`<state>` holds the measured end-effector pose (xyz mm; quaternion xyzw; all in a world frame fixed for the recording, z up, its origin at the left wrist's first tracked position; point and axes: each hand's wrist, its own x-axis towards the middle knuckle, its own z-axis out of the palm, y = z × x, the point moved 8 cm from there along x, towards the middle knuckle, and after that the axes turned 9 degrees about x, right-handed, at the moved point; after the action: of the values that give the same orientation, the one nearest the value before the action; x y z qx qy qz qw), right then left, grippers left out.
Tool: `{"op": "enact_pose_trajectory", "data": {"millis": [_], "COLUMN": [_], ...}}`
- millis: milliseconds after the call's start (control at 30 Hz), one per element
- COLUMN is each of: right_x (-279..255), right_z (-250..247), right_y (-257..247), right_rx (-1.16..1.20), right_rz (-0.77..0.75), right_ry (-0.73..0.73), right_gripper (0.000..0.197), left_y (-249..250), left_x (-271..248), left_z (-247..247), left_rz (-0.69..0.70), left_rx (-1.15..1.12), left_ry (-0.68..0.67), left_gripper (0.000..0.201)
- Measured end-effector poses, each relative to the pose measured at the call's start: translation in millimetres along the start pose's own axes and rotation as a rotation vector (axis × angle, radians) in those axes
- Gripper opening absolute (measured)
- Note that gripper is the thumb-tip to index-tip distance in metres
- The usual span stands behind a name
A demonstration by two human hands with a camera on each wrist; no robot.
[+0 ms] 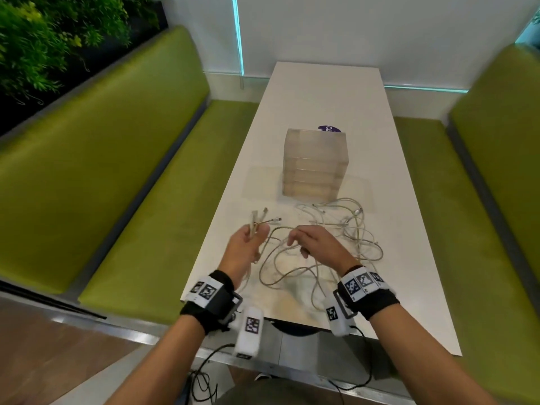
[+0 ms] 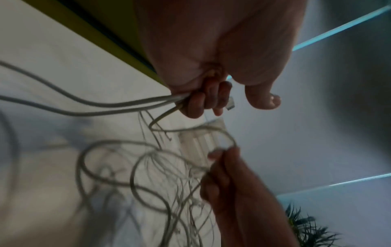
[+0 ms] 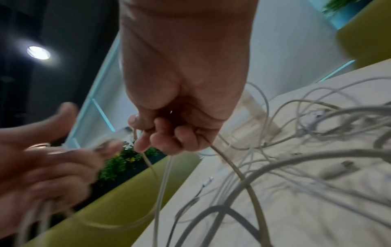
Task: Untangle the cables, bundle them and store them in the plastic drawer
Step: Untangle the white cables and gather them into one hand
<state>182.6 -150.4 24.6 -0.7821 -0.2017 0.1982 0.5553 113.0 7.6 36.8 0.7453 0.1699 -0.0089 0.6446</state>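
Observation:
A tangle of off-white cables [image 1: 330, 244] sprawls over the near half of the white table [image 1: 409, 258]. My left hand [image 1: 248, 244] is raised above the table's left edge and grips several cable ends [image 1: 260, 220], whose plugs stick up past the fingers [image 2: 196, 107]. My right hand [image 1: 309, 241] hovers just to its right, fingers [image 3: 160, 138] curled around a cable strand [image 3: 237, 168] that runs down into the tangle. The translucent plastic drawer unit [image 1: 315, 165] stands behind the cables at mid-table, all drawers closed.
Green benches [image 1: 131, 176] flank the table on both sides. A purple round sticker [image 1: 329, 129] lies behind the drawer unit. A white wall closes the far end, and plants [image 1: 43, 39] fill the upper left.

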Motion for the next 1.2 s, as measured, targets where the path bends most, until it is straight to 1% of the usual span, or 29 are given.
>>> {"op": "enact_pose_trajectory", "data": {"millis": [100, 233, 333, 400, 467, 533, 633, 700, 767, 800, 867, 967, 1067, 1133, 1200], "right_x": [-6.9, -11.5, -8.2, -4.2, -0.6, 4.0, 10.2, 9.3, 7.4, 7.6, 10.2, 15.7, 14.0, 10.9, 7.5], "right_z": [22.5, 26.5, 16.8, 12.6, 8.0, -1.8, -21.3, -33.4, -36.7, -35.2, -28.8, -14.2, 1.3, 4.1, 1.0], "right_y": [-21.8, -22.8, -15.7, -6.5, 4.4, 16.5, 37.6, 47.9, 47.5, 42.7, 29.0, 6.9, -9.3, -13.6, -15.2], "right_rx": [-0.043, -0.035, -0.022, -0.042, -0.105, -0.145, -0.221, -0.267, -0.234, -0.210, -0.196, -0.243, -0.323, -0.315, -0.289], "right_rz": [-0.047, -0.054, -0.034, -0.010, 0.000, -0.001, 0.040, 0.083, 0.081, 0.059, -0.005, -0.097, -0.163, -0.183, -0.184], "right_ry": [-0.098, -0.118, -0.093, -0.110, -0.102, -0.053, 0.027, 0.075, 0.104, 0.115, 0.127, 0.121, 0.086, 0.089, 0.103], "right_gripper": [0.026, 0.020, 0.014, 0.013, 0.012, 0.014, 0.025, 0.031, 0.029, 0.028, 0.024, 0.018, 0.014, 0.013, 0.016], "left_y": [-3.5, -5.5, -6.4, -5.4, 1.3, 12.3, 31.5, 37.0, 37.1, 34.8, 26.9, 11.5, 3.6, 4.8, 9.0], "left_x": [4.4, 9.2, 10.3, 12.2, 12.8, 13.3, 11.6, 13.0, 14.6, 15.9, 18.3, 17.4, 15.3, 15.7, 17.4], "left_z": [27.3, 35.5, 30.5, 22.7, 13.8, 2.5, -28.3, -50.6, -61.9, -61.5, -47.7, -9.0, 27.1, 42.0, 47.5], "left_rz": [-0.024, -0.026, 0.001, 0.039, 0.057, 0.052, 0.058, 0.069, 0.086, 0.091, 0.099, 0.075, 0.049, 0.076, 0.121], "left_rx": [-0.015, -0.003, 0.164, 0.269, 0.276, 0.201, 0.054, -0.052, -0.059, -0.027, 0.048, 0.201, 0.346, 0.429, 0.501], "left_ry": [-0.071, -0.140, -0.159, -0.150, -0.113, -0.062, 0.090, 0.188, 0.228, 0.214, 0.131, -0.006, -0.097, -0.131, -0.136], "left_gripper": [0.028, 0.030, 0.034, 0.035, 0.036, 0.034, 0.042, 0.035, 0.033, 0.033, 0.034, 0.036, 0.042, 0.038, 0.028]}}
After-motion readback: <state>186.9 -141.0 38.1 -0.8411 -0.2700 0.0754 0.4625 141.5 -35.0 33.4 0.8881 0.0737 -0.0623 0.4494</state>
